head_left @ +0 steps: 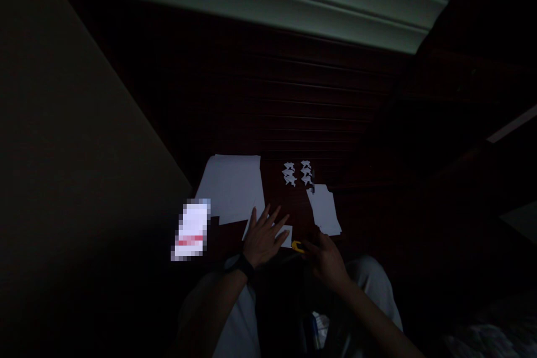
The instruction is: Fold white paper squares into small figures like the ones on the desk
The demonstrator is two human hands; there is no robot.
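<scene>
My left hand (263,239) lies flat with its fingers spread, pressing on a small sheet of white paper (287,237) near the table's front edge. Fingers of my right hand (328,262) are closed round a yellow utility knife (298,246), whose yellow end touches or nearly touches the paper's right side; my hand and the dimness hide the rest. Beyond my right hand is a stack of cut white paper (325,210). Two short columns of small folded paper shapes (289,173) sit farther back. Large white sheets (237,187) are spread behind my left hand.
A bright, pixelated screen-like patch (191,230) stands left of the paper. A thin dark object (312,182) lies beside the folded shapes. Slatted dark panelling (310,89) rises behind the table (293,201). Below, between my knees, is a blue-and-white item (314,331).
</scene>
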